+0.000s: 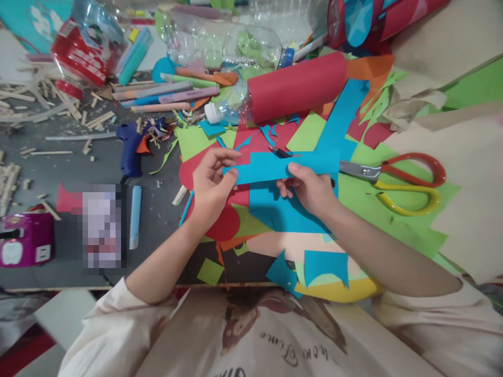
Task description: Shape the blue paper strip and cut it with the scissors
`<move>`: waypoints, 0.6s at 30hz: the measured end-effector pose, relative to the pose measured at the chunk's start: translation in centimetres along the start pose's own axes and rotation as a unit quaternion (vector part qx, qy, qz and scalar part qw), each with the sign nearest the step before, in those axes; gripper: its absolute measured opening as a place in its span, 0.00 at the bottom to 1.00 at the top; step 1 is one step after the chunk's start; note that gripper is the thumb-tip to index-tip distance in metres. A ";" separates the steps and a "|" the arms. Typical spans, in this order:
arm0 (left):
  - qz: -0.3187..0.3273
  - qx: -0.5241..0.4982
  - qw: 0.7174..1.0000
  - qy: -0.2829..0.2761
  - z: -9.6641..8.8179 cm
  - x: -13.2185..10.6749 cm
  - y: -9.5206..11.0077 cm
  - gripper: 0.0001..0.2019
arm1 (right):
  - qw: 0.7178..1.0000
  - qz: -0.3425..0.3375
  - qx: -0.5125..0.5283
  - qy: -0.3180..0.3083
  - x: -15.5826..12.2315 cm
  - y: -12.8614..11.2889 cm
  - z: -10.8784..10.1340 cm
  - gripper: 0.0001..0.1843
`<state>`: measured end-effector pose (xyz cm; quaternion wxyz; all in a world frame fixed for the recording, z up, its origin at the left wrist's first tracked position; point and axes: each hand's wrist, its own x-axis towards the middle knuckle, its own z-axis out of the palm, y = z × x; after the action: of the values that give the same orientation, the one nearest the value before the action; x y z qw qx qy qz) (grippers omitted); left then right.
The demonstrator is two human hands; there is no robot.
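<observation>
A blue paper strip [269, 166] stretches between my two hands, above a pile of coloured paper. My left hand [214, 183] pinches its left end between thumb and fingers. Further along, my right hand [310, 189] grips it with the thumb on top and the fingers underneath. Below lies a larger blue sheet [291, 214], partly covered by the strip and my right hand. Scissors [408, 178] with one red and one yellow handle rest right of my right hand, their blade tips hidden. A black pen [280, 152] lies just behind the strip.
A bottle wrapped in red paper [298, 86] lies behind my hands, with a clear plastic bottle [223, 42] beyond it. On the left are a blue glue gun [131, 149], markers [168, 94], a purple box [27, 238] and wood bits. Blue scraps [326, 267] lie near the table's front edge.
</observation>
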<state>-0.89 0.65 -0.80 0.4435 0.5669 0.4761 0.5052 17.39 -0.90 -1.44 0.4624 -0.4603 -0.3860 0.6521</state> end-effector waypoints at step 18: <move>-0.049 -0.152 0.984 -0.074 0.6 -0.5 0.2 0.19 | 0.984 -0.011 -0.174 0.029 -0.6 -1.2 0.5 0.21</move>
<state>-0.32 0.11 -0.75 0.5828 0.5045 0.3866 0.5063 17.27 -1.20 -0.08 0.3933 -0.5480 -0.4856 0.5561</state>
